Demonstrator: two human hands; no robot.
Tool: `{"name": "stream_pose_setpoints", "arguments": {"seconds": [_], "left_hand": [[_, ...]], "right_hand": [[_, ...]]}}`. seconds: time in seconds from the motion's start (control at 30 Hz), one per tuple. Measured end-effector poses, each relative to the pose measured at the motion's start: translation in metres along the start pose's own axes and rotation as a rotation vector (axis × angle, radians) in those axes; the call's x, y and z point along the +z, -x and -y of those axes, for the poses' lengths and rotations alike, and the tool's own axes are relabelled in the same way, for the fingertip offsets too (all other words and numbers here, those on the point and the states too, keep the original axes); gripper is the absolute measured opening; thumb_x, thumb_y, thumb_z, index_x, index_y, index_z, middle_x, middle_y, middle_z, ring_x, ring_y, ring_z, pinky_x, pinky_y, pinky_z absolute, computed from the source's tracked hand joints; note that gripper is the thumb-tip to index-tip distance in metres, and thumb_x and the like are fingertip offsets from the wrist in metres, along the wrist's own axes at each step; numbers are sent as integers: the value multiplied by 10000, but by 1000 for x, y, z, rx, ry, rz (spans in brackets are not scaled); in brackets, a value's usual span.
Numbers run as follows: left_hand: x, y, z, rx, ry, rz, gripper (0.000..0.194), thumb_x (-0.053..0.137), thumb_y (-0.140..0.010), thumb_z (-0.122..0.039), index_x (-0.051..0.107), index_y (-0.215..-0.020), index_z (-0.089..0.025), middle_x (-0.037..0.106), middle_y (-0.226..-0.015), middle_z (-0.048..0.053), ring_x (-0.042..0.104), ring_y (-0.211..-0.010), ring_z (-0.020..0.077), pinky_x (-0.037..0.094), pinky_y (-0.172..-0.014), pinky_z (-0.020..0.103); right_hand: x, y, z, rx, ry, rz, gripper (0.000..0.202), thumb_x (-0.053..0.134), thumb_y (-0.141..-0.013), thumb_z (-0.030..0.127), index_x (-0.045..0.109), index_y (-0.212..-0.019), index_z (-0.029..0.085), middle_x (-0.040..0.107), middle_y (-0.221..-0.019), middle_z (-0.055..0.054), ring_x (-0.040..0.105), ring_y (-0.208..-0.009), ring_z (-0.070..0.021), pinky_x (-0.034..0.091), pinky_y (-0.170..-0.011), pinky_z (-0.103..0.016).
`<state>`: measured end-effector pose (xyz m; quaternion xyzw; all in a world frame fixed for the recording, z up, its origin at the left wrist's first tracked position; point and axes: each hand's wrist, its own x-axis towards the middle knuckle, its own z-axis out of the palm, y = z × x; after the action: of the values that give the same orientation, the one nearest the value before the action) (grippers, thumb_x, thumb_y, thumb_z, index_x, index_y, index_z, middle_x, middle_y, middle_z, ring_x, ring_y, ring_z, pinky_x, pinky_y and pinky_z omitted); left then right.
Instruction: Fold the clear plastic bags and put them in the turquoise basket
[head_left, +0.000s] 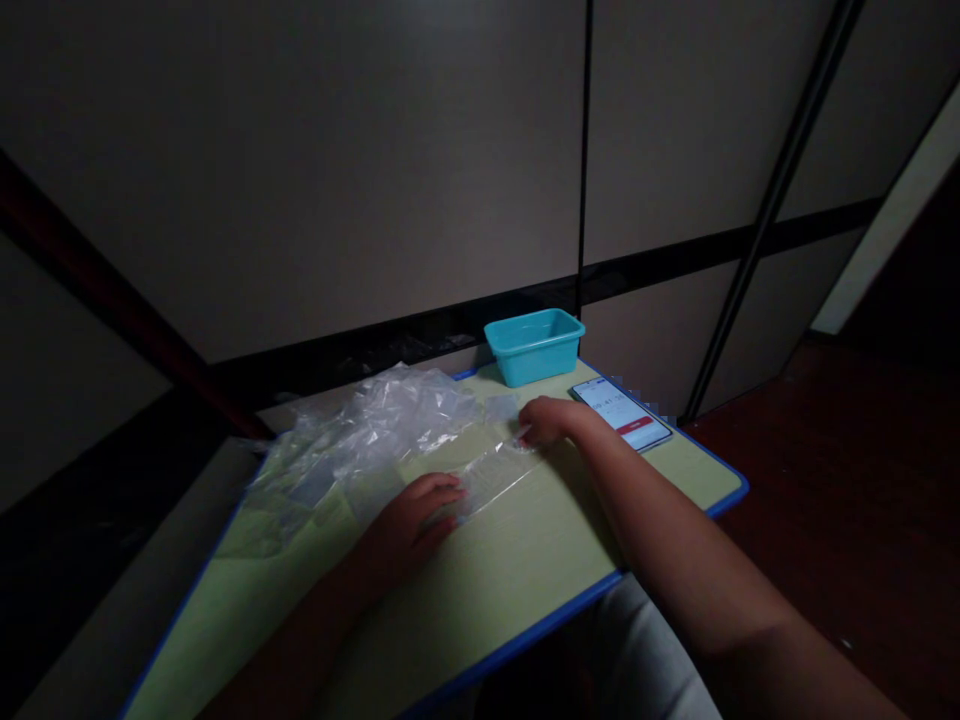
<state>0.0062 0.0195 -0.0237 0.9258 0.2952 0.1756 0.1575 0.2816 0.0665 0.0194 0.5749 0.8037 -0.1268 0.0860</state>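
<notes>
A clear plastic bag (495,478) lies flat on the pale green table (525,570), stretched between my two hands. At its left end, my left hand (420,515) rests with fingers apart, the fingertips touching the plastic. My right hand (546,420) is closed at the far right end of the bag, its fingers pinching the plastic edge. Beyond my left hand, a loose heap of clear plastic bags (390,420) covers the table's back left part.
A turquoise plastic basket (541,358) stands at the table's back edge. A phone (622,412) with a lit screen lies right of my right hand. Cabinet panels (375,180) rise behind the table. The table has a blue rim.
</notes>
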Motion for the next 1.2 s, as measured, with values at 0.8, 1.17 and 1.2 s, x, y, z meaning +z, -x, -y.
{"name": "stream_pose_setpoints", "arguments": {"seconds": [0.8,1.17,1.2], "left_hand": [[-2,3,-7,28,-129,114,343,424,-901,-340,543,-1207,-241,503,-1307,43,474,-1175,201,399,-985,368],[-4,2,-7,48,-74,104,316,430,-895,-332,580,-1159,-246,537,-1263,42,497,-1150,208,412,-972,356],[-3,2,-7,54,-72,106,315,429,-896,-331,579,-1160,-248,535,-1265,41,494,-1153,207,410,-974,354]], "right_hand": [[-2,1,0,3,-109,-35,367,570,-790,369,648,-1036,108,657,-1029,-138,615,-884,-224,417,-655,-222],[-1,1,-6,114,-361,93,327,522,-825,332,658,-908,47,698,-828,-131,632,-562,-139,456,-478,-191],[0,0,-7,130,-374,94,334,512,-830,328,655,-909,37,697,-831,-139,630,-548,-139,462,-470,-196]]}}
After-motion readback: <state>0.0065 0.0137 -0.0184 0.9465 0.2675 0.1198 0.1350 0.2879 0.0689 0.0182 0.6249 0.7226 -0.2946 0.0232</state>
